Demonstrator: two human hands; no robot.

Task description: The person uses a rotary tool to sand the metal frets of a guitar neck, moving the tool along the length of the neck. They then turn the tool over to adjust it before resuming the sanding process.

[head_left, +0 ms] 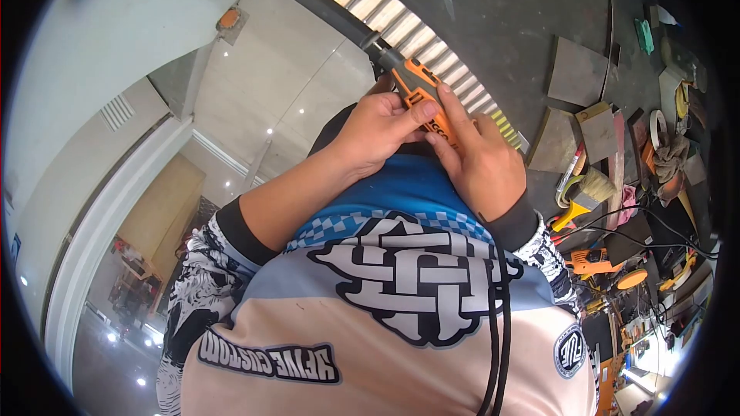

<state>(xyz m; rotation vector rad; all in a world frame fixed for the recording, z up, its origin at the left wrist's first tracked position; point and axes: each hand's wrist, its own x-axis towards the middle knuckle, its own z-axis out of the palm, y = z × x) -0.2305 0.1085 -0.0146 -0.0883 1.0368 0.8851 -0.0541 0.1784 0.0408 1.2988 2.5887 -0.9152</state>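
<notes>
An orange and black rotary tool (420,77) with a thin metal tip is held at chest height, tip pointing up and left. My left hand (385,125) grips its body from the left, thumb lying across the orange housing. From the other side, my right hand (489,156) is closed around its lower part, with the index finger along the casing. Part of the tool's lower end is hidden by my fingers. Just beyond it runs a curved strip (447,62) with pale and grey ribs, edging a dark surface.
On the dark surface (493,8), to the right, lie flat boards (576,71), a yellow-handled paintbrush (569,217), an orange power tool (592,262), a black cable (655,216) and cluttered tools. Pale floor tiles (270,77) and a white frame (116,239) show at left.
</notes>
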